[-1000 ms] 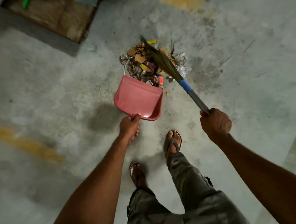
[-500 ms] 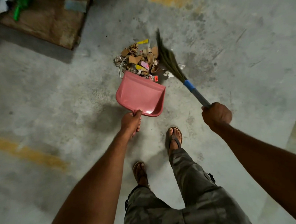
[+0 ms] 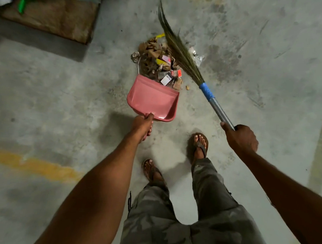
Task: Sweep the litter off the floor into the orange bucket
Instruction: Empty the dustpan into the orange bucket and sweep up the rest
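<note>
left hand (image 3: 142, 127): grips dustpan (image 3: 153, 98) handle
right hand (image 3: 241, 138): clenched round broom (image 3: 217, 107) shaft, right of dustpan
litter (image 3: 158, 61): piled at dustpan mouth, few bits on its lip
orange bucket: not in view
step: sweeping pile into dustpan
next: likely pull bristles through pile toward dustpan

Loose camouflage trousers (image 3: 153, 222) in blotched grey, olive and dull brown cover both legs, creased at the knees, with a dark cord (image 3: 129, 201) at the left hip. The left flip-flop (image 3: 154, 171) and right flip-flop (image 3: 201, 148) are brown with dark thong straps. Forearms are bare down to the left grip (image 3: 142, 127) and right grip (image 3: 242, 138).
</note>
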